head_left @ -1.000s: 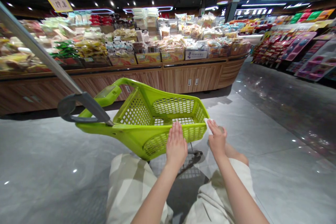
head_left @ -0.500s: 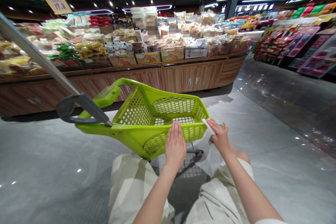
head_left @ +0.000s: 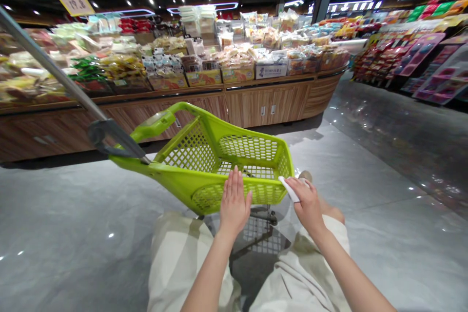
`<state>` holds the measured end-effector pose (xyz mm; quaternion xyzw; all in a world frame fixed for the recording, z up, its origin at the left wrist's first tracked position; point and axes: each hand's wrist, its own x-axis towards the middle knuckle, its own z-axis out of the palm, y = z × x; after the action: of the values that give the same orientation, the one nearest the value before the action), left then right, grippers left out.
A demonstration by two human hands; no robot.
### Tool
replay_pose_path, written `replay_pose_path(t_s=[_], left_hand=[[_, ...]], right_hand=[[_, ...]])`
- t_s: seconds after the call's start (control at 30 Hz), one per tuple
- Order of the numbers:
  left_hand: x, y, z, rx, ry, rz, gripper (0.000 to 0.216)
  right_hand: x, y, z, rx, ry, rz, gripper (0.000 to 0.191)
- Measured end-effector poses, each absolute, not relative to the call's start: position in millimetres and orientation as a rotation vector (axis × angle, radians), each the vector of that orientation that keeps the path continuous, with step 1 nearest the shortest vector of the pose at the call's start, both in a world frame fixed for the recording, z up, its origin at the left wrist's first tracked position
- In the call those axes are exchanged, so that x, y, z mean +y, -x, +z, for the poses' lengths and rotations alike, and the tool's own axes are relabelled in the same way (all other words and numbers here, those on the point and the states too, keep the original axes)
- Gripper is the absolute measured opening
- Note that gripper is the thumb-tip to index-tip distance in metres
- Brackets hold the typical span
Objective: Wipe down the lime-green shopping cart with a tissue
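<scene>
A lime-green plastic shopping basket cart [head_left: 190, 183] stands on the floor in front of me, with a grey metal pull handle [head_left: 51, 70] rising to the upper left. My left hand [head_left: 234, 204] lies flat with fingers together against the basket's near rim. My right hand [head_left: 306, 202] is closed on a small white cloth or wipe [head_left: 288, 187], held at the basket's right corner. My light trousers [head_left: 183, 258] show below, knees bent.
A long wooden display counter [head_left: 256, 107] piled with packaged snacks runs across behind the cart. A yellow price sign [head_left: 75, 2] hangs at upper left. Shelves of colourful goods [head_left: 420, 63] line the right side. Glossy grey floor tiles [head_left: 383, 156] stretch to the right.
The basket's near end has tipped slightly and shifted left. My left hand slid left along the rim. My right hand with the white cloth has stayed at the basket's right corner.
</scene>
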<state>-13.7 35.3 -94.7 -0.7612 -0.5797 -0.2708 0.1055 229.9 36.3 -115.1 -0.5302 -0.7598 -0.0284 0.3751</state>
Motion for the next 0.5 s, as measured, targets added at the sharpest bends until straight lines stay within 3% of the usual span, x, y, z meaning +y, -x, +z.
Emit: replay_pose_path(t_s=[0.3, 0.5], left_hand=[[62, 79, -98, -1.831, 2.184, -1.089, 0.063], [41, 60, -97, -1.775, 2.256, -1.142, 0.049]], right_hand=[[-7, -157, -106, -2.112, 1.191, -0.027, 0.082], [-3, -114, -111, -2.197, 0.979, -0.067, 0.060]])
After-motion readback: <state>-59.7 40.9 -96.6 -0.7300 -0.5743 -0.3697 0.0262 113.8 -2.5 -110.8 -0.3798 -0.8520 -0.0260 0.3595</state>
